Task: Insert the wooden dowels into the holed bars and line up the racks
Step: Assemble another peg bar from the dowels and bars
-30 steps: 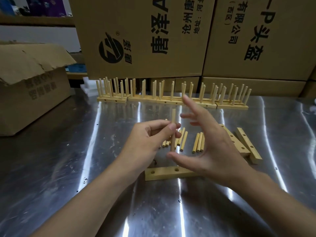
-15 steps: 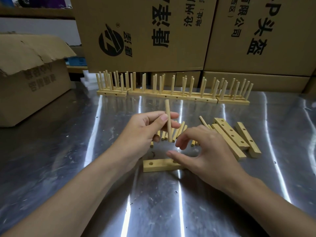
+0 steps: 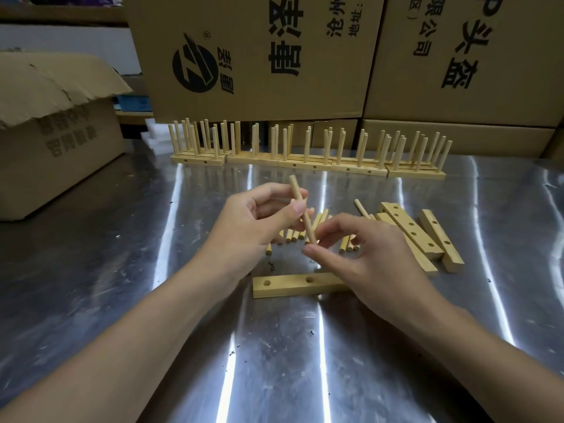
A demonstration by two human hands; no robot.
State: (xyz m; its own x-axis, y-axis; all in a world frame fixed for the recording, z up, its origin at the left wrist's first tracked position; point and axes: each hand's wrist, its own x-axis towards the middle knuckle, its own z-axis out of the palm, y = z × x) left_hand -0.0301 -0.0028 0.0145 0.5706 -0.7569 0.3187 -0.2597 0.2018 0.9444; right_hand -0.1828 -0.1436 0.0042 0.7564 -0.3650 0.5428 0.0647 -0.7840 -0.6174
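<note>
While the left hand (image 3: 244, 230) and right hand (image 3: 375, 261) both pinch one tilted dowel (image 3: 295, 190) between them, insertion is beginning: its lower end likely needs steering into a hole of the bar (image 3: 283, 286) just beneath the right hand

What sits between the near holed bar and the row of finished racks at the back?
Head view: loose dowels lie on the table; above them the left hand and right hand pinch a raised dowel.

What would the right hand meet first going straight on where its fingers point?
The dowel that the left hand pinches: the fingertips of the right hand point left at its lower end, close by, perhaps already touching. Contact is unclear from this view.
</note>
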